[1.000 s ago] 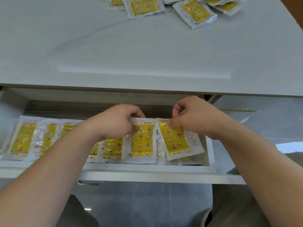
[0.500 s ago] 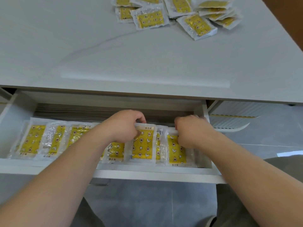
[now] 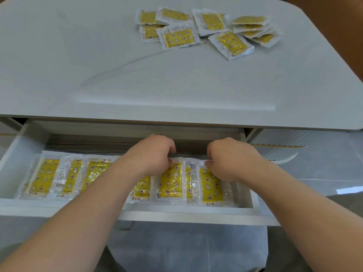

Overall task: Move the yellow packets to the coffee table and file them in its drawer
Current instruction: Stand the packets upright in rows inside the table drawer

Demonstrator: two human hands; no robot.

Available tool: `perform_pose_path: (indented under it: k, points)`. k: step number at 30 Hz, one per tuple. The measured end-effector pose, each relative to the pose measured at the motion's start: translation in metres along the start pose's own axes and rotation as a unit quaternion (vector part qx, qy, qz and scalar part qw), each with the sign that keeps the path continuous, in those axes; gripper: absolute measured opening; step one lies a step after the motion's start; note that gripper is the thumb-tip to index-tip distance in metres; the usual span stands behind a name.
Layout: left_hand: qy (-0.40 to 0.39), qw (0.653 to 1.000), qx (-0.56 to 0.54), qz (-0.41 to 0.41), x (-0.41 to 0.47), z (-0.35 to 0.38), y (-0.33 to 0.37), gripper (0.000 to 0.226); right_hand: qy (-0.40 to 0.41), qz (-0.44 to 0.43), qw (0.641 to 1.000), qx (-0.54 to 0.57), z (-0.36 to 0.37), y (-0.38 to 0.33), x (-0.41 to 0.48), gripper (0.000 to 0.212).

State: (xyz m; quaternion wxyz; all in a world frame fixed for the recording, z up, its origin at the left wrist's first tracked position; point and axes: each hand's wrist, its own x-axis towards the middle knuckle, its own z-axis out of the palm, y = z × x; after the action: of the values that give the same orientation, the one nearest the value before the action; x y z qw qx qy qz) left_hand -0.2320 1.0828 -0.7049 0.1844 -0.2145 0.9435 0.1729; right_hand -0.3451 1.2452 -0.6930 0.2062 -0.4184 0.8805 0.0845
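Floor (image 3: 172, 246): grey glossy tiles, near centre, with one thin pale joint (image 3: 207, 252) running near to far.
Glare (image 3: 348, 190): bright patch on the tiles at the right edge.
Ribbed panel (image 3: 282, 137): white, fluted, right of centre.
Gold strip (image 3: 279, 146): thin, along that panel's lower edge.
Brown surface (image 3: 332, 10): far right corner, plain; wall or door, cannot tell.
Trouser leg (image 3: 349, 211): grey-green cloth, near right.

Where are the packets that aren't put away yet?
In the head view, the loose packets lie heaped far right on the tabletop, beyond the open drawer.
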Motion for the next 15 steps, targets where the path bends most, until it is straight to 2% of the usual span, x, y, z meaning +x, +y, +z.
perform_pose_path:
  k: [3,5,7,9,12,15]
  points:
    - [0.01,0.997,-0.068,0.03,-0.008,-0.013,0.009,0.031,0.002,-0.015,0.999,0.047,-0.014,0.001,-0.006,0.026]
    - [0.022,0.989,-0.145,0.036,-0.016,-0.027,0.017,0.016,0.0,-0.035,0.993,0.115,-0.031,0.004,-0.011,0.026]
    - [0.06,0.968,-0.242,0.03,-0.022,-0.045,0.026,0.004,-0.003,-0.051,0.965,0.259,-0.055,0.01,-0.017,0.02]
    - [0.151,0.94,-0.305,0.011,-0.012,-0.062,0.033,0.005,0.02,-0.036,0.914,0.403,-0.081,0.019,-0.014,0.018]
    - [0.305,0.911,-0.276,-0.014,0.039,-0.082,0.031,0.007,0.181,0.039,0.879,0.44,-0.104,0.042,0.034,0.02]
    - [0.359,0.916,-0.177,-0.02,0.112,-0.102,0.023,0.033,0.343,0.124,0.862,0.353,-0.113,0.067,0.109,0.025]
